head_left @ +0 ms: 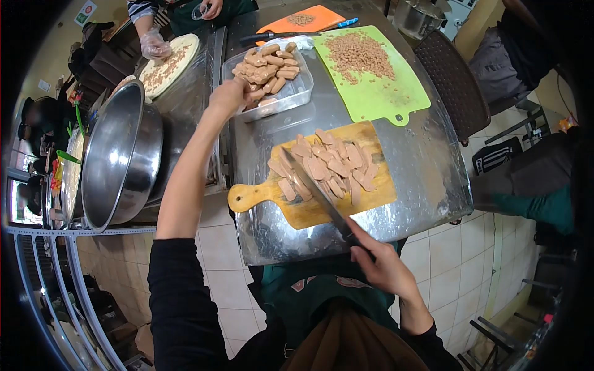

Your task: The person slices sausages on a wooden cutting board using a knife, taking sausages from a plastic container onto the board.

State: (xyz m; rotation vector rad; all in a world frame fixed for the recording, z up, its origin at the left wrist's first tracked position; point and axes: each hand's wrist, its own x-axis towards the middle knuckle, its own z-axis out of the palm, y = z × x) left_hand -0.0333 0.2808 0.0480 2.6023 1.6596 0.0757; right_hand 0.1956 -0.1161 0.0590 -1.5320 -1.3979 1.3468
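My right hand (387, 269) is closed round the handle of a knife (328, 207), whose blade slants across sliced sausage (328, 162) on a wooden cutting board (247, 196). The slices lie in a loose heap, flat and pale pink. My left hand (229, 98) reaches to the left side of a clear plastic container (281, 109) piled with sausages (266, 69). Its fingers are bent and close together against the sausages; whatever they grip is hidden.
Chopped sausage (359, 57) covers part of a green cutting board (387, 102). Behind are an orange board (322, 13) and another knife (278, 37). A large steel bowl (120, 161) stands left. Across the table, a person's gloved hand (154, 46) touches topped round dough (185, 46).
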